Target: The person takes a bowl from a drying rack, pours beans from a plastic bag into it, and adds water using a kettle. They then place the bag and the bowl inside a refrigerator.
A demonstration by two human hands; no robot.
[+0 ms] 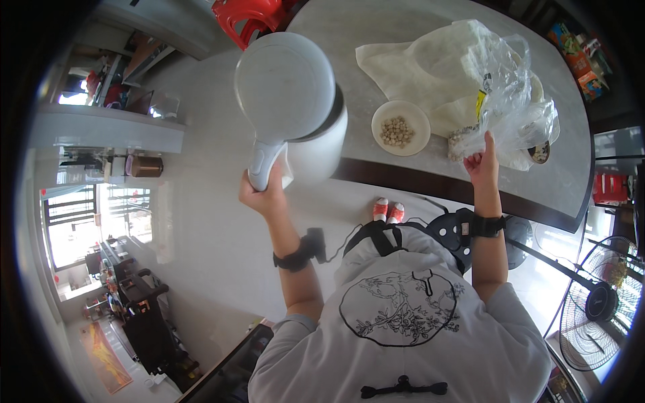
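Observation:
My left hand is closed around the handle of a white lidded pot, whose broad round top faces me; part of its deep body shows behind. My right hand is at the table's near edge, one digit extended against a clear plastic bag and the other fingers curled. Whether it grips the plastic cannot be told. Left of those fingers lies a packet of small pale pieces. A white bowl with small round pale pieces, possibly seeds, stands between my hands. Behind the bag spreads a cream cloth.
The grey table has a dark edge. A small patterned dish is partly under the plastic. A red plastic stool stands beyond the pot; a black standing fan is at the right. Colourful packages lie at the far right.

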